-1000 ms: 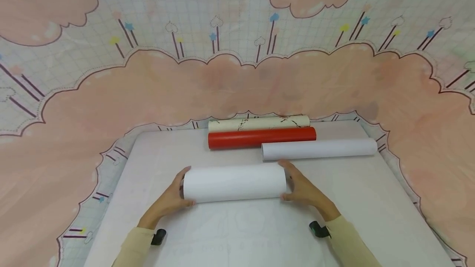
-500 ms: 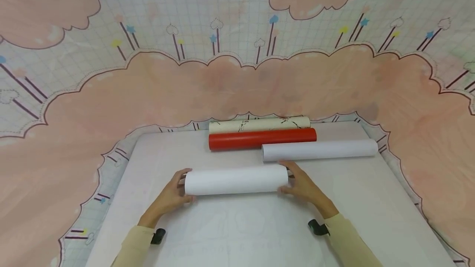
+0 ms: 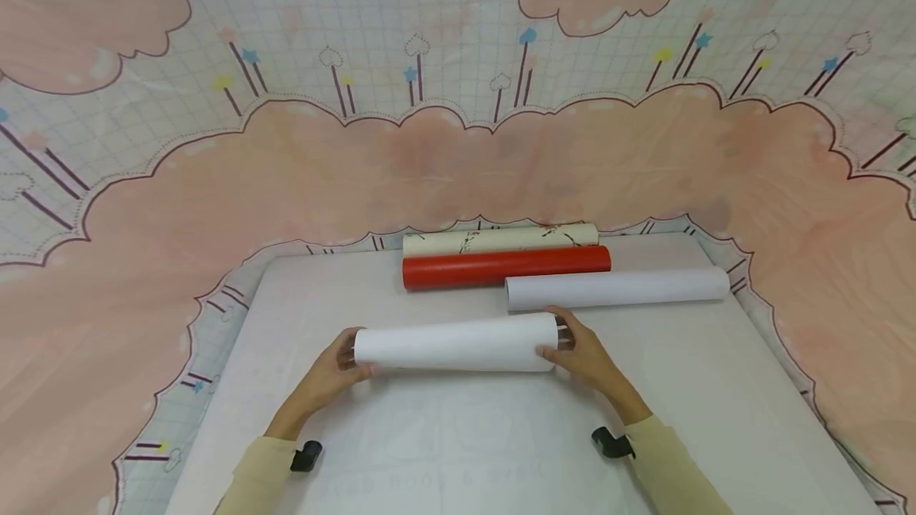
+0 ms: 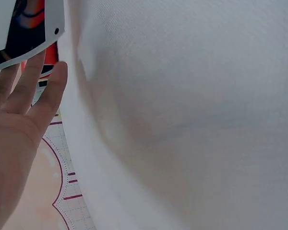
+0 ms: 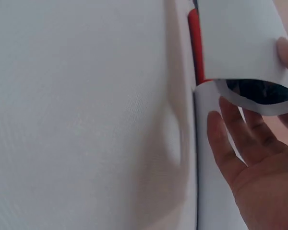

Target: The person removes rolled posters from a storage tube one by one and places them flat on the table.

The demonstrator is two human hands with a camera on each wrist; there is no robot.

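Observation:
A rolled poster (image 3: 458,344) with a white outside lies crosswise between my hands, in the middle of the head view. My left hand (image 3: 332,372) holds its left end, thumb at the front and fingers behind. At the other end, my right hand (image 3: 590,360) grips the roll, the thumb over its near side. In the left wrist view, a dark printed inside (image 4: 29,31) with some colour shows past the poster's white edge. The right wrist view also shows the dark inside (image 5: 264,91) through the open end. The right end looks wider than the left.
Behind the held poster, a white roll (image 3: 619,289) lies at the right. A red roll (image 3: 504,268) and a cream roll (image 3: 501,240) with dark branch-like marks lie along the back edge. They rest on a white-covered table (image 3: 444,451), before a patterned cloth (image 3: 458,165).
The poster has become narrower, most at its left end, and its front edge has drawn back. My hands have stayed at its two ends, the right shifting slightly outward.

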